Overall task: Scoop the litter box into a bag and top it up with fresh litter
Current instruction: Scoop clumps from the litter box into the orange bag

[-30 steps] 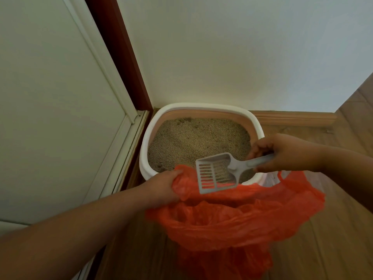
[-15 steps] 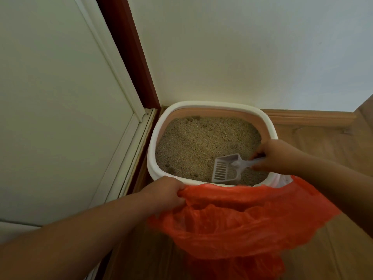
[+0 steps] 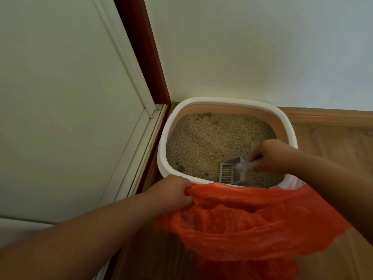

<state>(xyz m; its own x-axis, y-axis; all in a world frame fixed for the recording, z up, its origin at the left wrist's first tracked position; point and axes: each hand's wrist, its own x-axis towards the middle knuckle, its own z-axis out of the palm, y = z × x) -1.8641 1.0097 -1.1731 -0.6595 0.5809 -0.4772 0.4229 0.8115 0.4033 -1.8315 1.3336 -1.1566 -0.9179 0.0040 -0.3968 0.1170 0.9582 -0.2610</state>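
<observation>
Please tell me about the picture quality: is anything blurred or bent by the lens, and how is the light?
Head view: light is dim and soft, no glare, no hard shadows. The wide lens bends the door frame and the baseboard. The scoop looks slightly smeared near its handle in the right hand. The litter, bag and left hand are fairly sharp.

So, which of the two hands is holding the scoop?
The right hand: it grips the handle of the grey scoop, inside the litter box. The left hand grips the rim of the orange bag instead.
</observation>
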